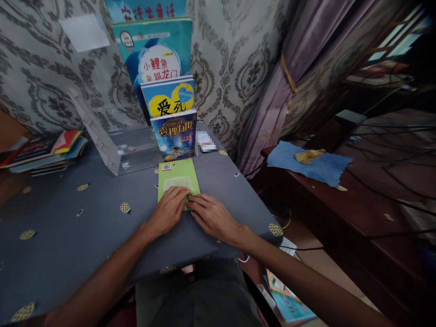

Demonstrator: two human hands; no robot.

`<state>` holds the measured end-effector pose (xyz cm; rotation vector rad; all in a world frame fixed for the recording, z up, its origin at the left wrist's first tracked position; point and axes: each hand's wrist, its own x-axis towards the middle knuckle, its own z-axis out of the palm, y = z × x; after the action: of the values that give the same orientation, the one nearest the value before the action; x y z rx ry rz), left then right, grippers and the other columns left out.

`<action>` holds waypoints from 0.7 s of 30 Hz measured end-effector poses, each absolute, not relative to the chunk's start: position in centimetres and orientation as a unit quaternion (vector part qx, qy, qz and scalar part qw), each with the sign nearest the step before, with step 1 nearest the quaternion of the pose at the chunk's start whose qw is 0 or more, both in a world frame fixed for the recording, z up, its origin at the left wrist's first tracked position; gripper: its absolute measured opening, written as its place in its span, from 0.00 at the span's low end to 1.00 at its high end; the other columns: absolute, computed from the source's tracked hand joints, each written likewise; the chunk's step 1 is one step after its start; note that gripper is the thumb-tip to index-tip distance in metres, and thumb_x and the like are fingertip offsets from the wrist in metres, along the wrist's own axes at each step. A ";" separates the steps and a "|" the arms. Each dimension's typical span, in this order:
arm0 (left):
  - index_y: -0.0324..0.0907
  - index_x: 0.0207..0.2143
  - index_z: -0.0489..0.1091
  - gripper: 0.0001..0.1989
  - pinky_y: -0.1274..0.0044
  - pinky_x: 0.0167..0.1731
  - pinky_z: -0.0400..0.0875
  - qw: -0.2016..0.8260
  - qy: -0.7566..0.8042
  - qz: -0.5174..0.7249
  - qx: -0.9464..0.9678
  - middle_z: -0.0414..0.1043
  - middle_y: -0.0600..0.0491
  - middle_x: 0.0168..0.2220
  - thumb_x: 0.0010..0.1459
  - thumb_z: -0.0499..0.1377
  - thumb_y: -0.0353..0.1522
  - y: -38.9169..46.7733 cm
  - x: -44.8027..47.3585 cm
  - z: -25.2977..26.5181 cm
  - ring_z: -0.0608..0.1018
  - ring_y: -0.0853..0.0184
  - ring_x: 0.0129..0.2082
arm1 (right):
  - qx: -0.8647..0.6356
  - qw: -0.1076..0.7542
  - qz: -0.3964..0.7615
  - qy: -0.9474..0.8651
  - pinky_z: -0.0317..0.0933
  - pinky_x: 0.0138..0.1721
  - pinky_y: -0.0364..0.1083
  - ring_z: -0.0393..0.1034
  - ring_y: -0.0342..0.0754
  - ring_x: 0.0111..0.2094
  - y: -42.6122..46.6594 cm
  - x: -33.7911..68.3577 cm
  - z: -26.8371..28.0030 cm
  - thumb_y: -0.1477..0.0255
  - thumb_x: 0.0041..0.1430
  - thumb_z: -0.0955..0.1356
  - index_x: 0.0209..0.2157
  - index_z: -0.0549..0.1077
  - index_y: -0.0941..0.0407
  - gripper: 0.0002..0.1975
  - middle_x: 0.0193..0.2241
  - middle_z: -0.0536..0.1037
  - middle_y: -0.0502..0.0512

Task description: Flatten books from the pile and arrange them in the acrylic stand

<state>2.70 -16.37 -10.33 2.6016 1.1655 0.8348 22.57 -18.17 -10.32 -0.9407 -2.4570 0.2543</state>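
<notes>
A green book (181, 171) lies with its barcoded back cover up on the grey patterned tablecloth. My left hand (169, 208) rests over its lower part, fingers together and bent toward the right edge. From the right, my right hand (214, 217) meets it, its fingertips closed at the book's lower right corner. The fingertips of both hands nearly touch there; what lies right under them is hidden. Just beyond the green book, a dark blue book (175, 136) stands upright in a clear acrylic rack (136, 160).
Behind it stand a yellow-and-blue book (168, 99) and taller teal books (153, 47). A book stack (61, 152) lies at left. At right, a dark red wooden bench (306, 204) carries a blue cloth (282, 156) and cables. Books (289, 302) lie low at right.
</notes>
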 end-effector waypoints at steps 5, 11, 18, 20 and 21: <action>0.41 0.53 0.69 0.16 0.61 0.55 0.69 0.034 0.473 0.279 0.835 0.72 0.44 0.52 0.66 0.50 0.27 -15.0 1.0 -11.4 0.73 0.58 0.53 | -0.403 0.199 0.101 -0.888 0.60 0.62 0.59 0.65 0.59 0.62 -15.7 21.3 -10.4 0.72 0.68 0.63 0.55 0.71 0.61 0.17 0.59 0.72 0.69; 0.40 0.55 0.68 0.18 0.54 0.55 0.68 -0.021 0.555 0.270 0.787 0.68 0.38 0.57 0.66 0.52 0.34 -13.2 -1.1 -13.2 0.69 0.51 0.59 | -0.450 0.141 0.115 -0.874 0.55 0.64 0.62 0.53 0.63 0.68 -10.4 19.4 -10.1 0.69 0.68 0.63 0.60 0.66 0.64 0.22 0.64 0.64 0.74; 0.37 0.57 0.67 0.20 0.54 0.59 0.65 0.030 0.556 0.292 0.778 0.72 0.38 0.56 0.64 0.51 0.33 -12.2 -2.5 -13.6 0.70 0.50 0.61 | -0.501 0.157 0.091 -0.846 0.49 0.67 0.62 0.48 0.61 0.70 -6.7 18.4 -10.9 0.67 0.70 0.59 0.64 0.62 0.64 0.25 0.68 0.57 0.72; 0.38 0.56 0.68 0.21 0.57 0.58 0.67 0.063 0.560 0.305 0.768 0.73 0.40 0.56 0.63 0.51 0.31 -11.9 -2.8 -13.1 0.73 0.53 0.58 | -0.502 0.154 0.083 -0.847 0.49 0.67 0.62 0.47 0.61 0.71 -6.9 18.4 -11.2 0.66 0.71 0.59 0.65 0.61 0.64 0.26 0.69 0.56 0.71; 0.38 0.56 0.68 0.21 0.60 0.57 0.69 0.079 0.565 0.309 0.761 0.74 0.41 0.55 0.62 0.50 0.30 -11.8 -3.0 -12.8 0.75 0.55 0.56 | -0.500 0.149 0.081 -0.849 0.48 0.67 0.62 0.47 0.60 0.71 -7.2 18.4 -11.2 0.66 0.71 0.58 0.65 0.61 0.64 0.27 0.69 0.56 0.71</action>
<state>-3.00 -11.81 -12.84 2.2767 1.6908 0.9258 18.41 -7.21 -11.20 -1.4378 -2.4420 0.2315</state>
